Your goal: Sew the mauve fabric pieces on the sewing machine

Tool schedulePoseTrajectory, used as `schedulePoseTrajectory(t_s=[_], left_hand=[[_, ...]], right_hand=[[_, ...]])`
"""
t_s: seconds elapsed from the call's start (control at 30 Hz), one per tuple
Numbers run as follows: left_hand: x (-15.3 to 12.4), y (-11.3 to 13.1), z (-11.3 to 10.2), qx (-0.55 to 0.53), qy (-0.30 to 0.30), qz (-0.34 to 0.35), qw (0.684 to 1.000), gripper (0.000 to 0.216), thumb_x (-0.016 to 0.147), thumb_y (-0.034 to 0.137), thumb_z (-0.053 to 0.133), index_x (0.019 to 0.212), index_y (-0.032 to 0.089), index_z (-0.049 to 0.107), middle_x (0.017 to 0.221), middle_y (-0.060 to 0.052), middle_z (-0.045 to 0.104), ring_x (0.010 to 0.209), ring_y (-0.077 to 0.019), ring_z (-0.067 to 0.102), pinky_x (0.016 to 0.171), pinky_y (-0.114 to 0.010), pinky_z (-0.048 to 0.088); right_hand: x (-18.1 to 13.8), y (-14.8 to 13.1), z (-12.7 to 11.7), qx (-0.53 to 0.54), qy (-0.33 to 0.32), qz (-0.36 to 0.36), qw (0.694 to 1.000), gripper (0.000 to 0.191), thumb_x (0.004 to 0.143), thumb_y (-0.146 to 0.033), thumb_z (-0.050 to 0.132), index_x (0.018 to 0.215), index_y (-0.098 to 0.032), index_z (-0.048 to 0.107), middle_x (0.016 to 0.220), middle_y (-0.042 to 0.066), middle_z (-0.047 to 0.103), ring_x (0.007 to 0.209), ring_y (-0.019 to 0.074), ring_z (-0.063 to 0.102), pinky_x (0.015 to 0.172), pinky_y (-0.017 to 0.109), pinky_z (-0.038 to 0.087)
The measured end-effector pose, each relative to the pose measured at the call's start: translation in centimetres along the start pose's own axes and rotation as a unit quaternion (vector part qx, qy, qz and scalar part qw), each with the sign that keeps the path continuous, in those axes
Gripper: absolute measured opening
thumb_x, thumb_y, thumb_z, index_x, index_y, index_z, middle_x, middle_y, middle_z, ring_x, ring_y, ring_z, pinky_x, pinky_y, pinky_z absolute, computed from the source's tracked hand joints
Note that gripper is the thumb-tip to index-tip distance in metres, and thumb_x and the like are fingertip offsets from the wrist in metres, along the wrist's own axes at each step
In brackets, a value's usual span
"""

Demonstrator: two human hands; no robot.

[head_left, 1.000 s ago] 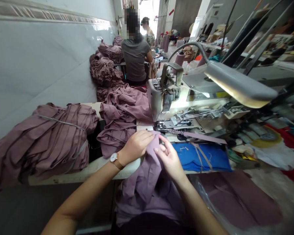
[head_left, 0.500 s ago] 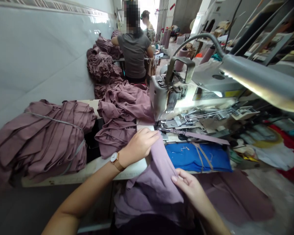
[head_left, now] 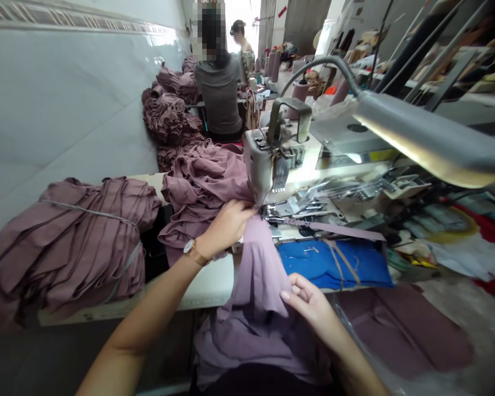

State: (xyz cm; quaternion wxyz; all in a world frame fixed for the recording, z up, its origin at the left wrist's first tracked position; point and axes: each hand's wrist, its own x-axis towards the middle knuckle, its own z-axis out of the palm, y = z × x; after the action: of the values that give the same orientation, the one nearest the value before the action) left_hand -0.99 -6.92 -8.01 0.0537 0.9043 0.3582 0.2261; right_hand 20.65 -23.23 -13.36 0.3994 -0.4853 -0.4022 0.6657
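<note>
A mauve piece of fabric (head_left: pixel 258 264) runs from my lap up to the needle area of a sewing machine (head_left: pixel 272 148). My left hand (head_left: pixel 230 223), with a watch on its wrist, is closed on the fabric's upper end, close beside the presser foot; its fingertips are partly hidden. My right hand (head_left: pixel 307 300) pinches the fabric's right edge lower down, near the table's front. A narrow mauve strip (head_left: pixel 338 228) lies across the machine bed and leads in toward the needle from the right.
Mauve fabric (head_left: pixel 206 170) is heaped behind the needle, and a tied bundle (head_left: pixel 86 231) lies left. A blue cloth bundle (head_left: pixel 334 264) sits on the table's right front. A lit lamp (head_left: pixel 433 137) overhangs the machine. Two people work farther back, one in a grey shirt (head_left: pixel 220 93).
My left hand has moved forward and left with the fabric's upper end, closer to the needle. The right hand has shifted slightly left, still pinching the edge. The view has turned a little.
</note>
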Motion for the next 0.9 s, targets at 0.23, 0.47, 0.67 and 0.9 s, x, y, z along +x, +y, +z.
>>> schedulePoseTrajectory(t_s=[0.23,0.47,0.67,0.9], left_hand=[[-4.8,6.5,-0.7,-0.051,0.084,-0.091,0.991,0.028,0.093,0.016,0.040,0.106,0.014,0.065,0.103,-0.013,0.063,0.098,-0.0245,0.053,0.090,-0.040,0.041],[-13.2,15.4,6.6,-0.744,-0.110,-0.417,0.511,0.071,0.090,0.070,0.027,0.081,0.011,0.066,0.077,-0.012,0.066,0.078,-0.0233,0.062,0.075,-0.035,0.046],[-11.6,15.6,6.7,-0.891,0.042,-0.395,0.218,0.025,0.084,0.027,0.064,0.102,0.011,0.068,0.102,-0.011,0.072,0.108,-0.0258,0.064,0.104,-0.036,0.039],[-11.9,17.2,8.0,-0.896,-0.019,-0.407,0.178,0.051,0.090,0.052,0.052,0.112,0.008,0.065,0.102,-0.017,0.073,0.107,-0.0317,0.066,0.100,-0.043,0.044]], right_hand=[[-1.0,1.2,-1.4,-0.126,-0.006,-0.043,0.991,0.032,0.078,-0.047,0.071,0.069,-0.018,0.063,0.066,-0.002,0.054,0.067,0.0179,0.052,0.065,0.028,0.043],[-3.2,-0.4,-2.2,-0.077,-0.154,-0.063,0.983,0.047,0.073,-0.063,0.068,0.065,-0.016,0.072,0.060,0.003,0.060,0.059,0.0188,0.053,0.057,0.027,0.043],[-3.7,-1.2,-3.3,-0.091,-0.243,-0.133,0.957,0.058,0.077,-0.068,0.058,0.053,-0.017,0.070,0.047,0.001,0.049,0.049,0.0160,0.050,0.056,0.028,0.040],[-6.5,2.2,-6.5,-0.155,-0.122,-0.146,0.969,0.027,0.073,-0.045,0.077,0.090,-0.025,0.079,0.086,0.010,0.075,0.085,0.0285,0.069,0.080,0.035,0.051]])
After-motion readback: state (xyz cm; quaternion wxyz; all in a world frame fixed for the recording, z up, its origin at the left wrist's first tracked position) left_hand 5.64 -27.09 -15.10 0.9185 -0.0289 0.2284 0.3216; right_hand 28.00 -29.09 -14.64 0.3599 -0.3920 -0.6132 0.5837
